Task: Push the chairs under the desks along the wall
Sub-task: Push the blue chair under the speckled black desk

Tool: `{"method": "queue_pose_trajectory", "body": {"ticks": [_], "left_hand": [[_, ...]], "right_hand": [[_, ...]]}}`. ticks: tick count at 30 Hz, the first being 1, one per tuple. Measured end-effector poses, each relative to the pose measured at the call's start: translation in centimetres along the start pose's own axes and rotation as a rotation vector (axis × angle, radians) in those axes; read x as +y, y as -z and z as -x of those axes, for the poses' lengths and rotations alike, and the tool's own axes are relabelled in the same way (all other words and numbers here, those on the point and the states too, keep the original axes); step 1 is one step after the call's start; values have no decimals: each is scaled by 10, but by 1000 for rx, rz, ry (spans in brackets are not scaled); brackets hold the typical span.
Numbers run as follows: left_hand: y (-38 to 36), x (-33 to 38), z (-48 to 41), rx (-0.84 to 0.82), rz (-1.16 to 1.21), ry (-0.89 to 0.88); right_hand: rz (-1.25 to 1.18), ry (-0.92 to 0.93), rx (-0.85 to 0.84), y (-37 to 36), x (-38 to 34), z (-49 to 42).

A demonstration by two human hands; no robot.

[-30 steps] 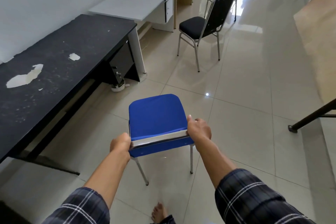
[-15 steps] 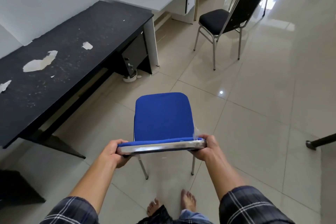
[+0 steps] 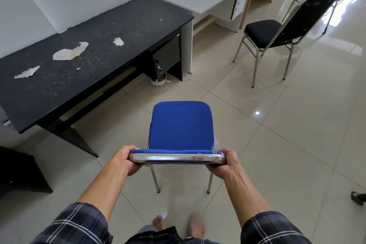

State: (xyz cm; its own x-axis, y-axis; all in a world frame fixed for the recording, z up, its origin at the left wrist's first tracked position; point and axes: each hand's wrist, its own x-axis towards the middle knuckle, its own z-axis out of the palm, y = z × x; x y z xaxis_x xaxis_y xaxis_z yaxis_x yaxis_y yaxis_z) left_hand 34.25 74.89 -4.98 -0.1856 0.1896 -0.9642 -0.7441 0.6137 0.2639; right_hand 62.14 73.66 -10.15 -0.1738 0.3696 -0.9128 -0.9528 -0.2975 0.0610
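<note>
Me turning my blue chair toward the black desk.

The long black desk with peeling white patches [image 3: 95,53] is at ten o'clock, so I should swing slowly and aim the seat at its gap. My left hand [image 3: 126,161] and right hand [image 3: 227,164] are both wrapped tight on the shiny metal top bar of the blue padded chair [image 3: 181,125], right in front of me.
</note>
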Motion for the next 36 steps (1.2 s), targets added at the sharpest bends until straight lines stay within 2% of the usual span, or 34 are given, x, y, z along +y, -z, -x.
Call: {"method": "queue_pose_trajectory", "body": {"ticks": [2,11,18,27,36], "left_hand": [[1,6,-3,14,18,-8],[12,69,-19,40,116,-50],[21,150,-35,43,167,-91],[45,238,-58,41,191,-128],[57,283,-70,82,383,-127]], "right_hand": [[-10,-11,-14,-10,0,-6],[224,-15,16,-92,33,-35],[404,-16,44,-173,92,-66],[512,-18,39,-253,160,-99],[621,-140,7,-323,193,-144]]}}
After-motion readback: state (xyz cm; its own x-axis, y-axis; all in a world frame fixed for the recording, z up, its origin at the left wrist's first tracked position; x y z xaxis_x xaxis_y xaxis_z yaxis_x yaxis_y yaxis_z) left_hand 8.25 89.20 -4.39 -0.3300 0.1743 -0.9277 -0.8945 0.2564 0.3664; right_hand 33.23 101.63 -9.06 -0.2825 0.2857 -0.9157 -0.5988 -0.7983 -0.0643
